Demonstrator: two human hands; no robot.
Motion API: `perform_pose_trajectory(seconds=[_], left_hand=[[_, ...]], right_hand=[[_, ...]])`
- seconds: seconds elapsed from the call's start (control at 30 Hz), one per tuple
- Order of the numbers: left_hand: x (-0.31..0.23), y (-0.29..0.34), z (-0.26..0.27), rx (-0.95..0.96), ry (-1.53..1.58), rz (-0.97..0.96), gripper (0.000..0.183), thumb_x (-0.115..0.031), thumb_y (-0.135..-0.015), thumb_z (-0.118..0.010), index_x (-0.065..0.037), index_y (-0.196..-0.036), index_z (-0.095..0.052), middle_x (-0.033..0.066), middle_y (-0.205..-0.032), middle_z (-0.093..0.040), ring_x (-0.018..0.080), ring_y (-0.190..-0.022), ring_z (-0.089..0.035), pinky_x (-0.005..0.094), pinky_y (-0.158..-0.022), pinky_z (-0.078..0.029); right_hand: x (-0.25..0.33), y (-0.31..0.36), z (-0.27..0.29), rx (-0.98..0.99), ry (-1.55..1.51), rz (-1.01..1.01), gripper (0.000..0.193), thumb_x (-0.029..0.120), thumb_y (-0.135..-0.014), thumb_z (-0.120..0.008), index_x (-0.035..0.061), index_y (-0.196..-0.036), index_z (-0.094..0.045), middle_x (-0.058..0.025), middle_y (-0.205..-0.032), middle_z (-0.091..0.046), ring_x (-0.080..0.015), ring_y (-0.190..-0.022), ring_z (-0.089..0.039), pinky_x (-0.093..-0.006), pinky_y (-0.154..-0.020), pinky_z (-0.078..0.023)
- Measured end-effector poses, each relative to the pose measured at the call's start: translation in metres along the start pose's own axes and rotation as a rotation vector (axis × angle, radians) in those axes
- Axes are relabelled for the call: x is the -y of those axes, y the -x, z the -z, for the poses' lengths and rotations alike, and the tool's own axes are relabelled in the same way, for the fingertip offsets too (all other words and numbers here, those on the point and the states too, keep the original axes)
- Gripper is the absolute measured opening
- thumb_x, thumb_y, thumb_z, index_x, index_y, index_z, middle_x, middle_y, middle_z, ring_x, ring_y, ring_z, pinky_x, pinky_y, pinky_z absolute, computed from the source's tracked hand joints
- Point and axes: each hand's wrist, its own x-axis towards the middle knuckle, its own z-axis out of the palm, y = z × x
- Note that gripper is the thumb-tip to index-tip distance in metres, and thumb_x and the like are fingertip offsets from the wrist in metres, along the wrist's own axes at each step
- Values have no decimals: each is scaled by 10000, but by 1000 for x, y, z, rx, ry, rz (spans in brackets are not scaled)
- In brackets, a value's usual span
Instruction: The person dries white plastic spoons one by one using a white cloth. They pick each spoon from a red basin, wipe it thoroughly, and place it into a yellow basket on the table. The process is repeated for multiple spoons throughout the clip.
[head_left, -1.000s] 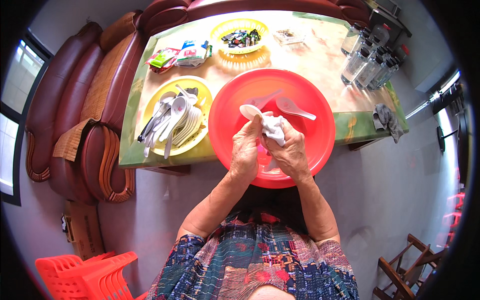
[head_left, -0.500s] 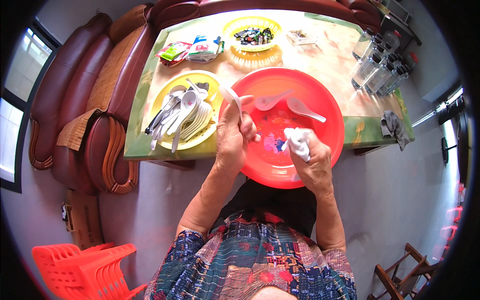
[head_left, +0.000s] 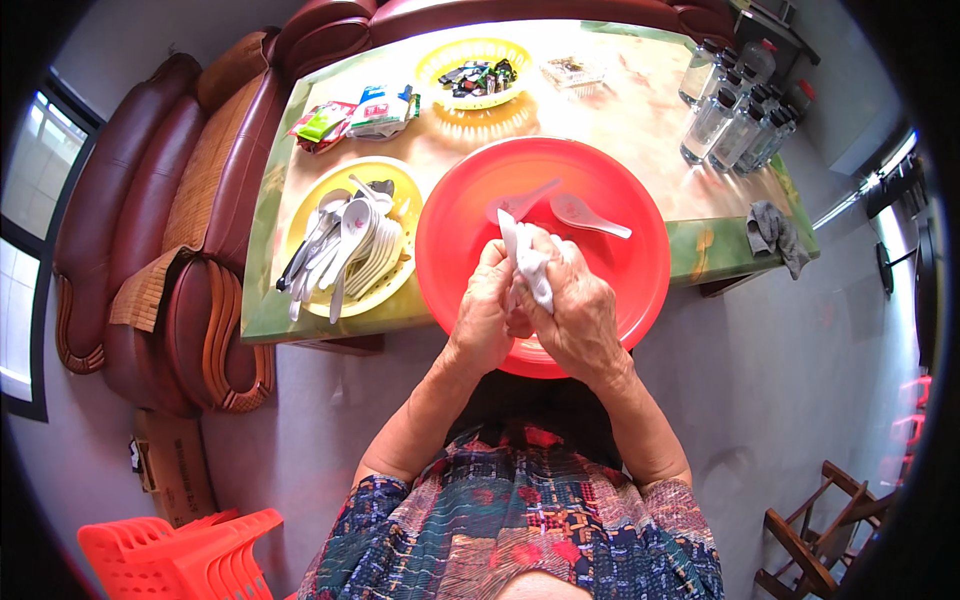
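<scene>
The left hand and the right hand are close together above the red basin, which reaches out past the front edge of the worktop. The grip of the left hand pinches a white spoon; some of its fingers are hidden. The grip of the right hand is closed around a white cloth, which is pressed to this spoon. The spoon is held tilted over the basin, its tip showing above the cloth. Two other spoons lie inside the basin, toward its far side.

Near the left front corner is a yellow basket with cutlery. Several bottles stand by the right edge. A grey rag hangs over the right front corner.
</scene>
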Motion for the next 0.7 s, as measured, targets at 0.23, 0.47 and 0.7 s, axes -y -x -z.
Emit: perform_pose_trajectory(seconds=[0.23,0.47,0.7], left_hand=[[2,5,0,133,3,87,189,-249,-947,-534,-121,-1083,-502,-31,-754,-535,6,-511,-413,153,-390,-274],[-3,10,-5,95,-192,-47,98,-202,-955,-530,-108,-985,-534,-62,-670,-486,-6,-482,-361,160,-395,-247],[-4,-5,-5,-65,-316,-440,106,-202,-960,-530,-107,-920,-505,-39,-787,-546,7,-613,-503,170,-504,-408]], right_hand=[[11,-14,14,-86,0,-31,429,266,-860,-615,0,-1191,-550,-201,-1038,-523,-325,-788,-631,-381,-629,-533],[4,-17,15,8,-628,-378,328,273,-966,-465,-30,-1018,-580,-153,-909,-511,-269,-761,-562,-348,-672,-453],[23,9,1,146,-408,-249,306,238,-924,-548,-49,-1031,-545,-184,-913,-492,-332,-795,-550,-390,-685,-448]])
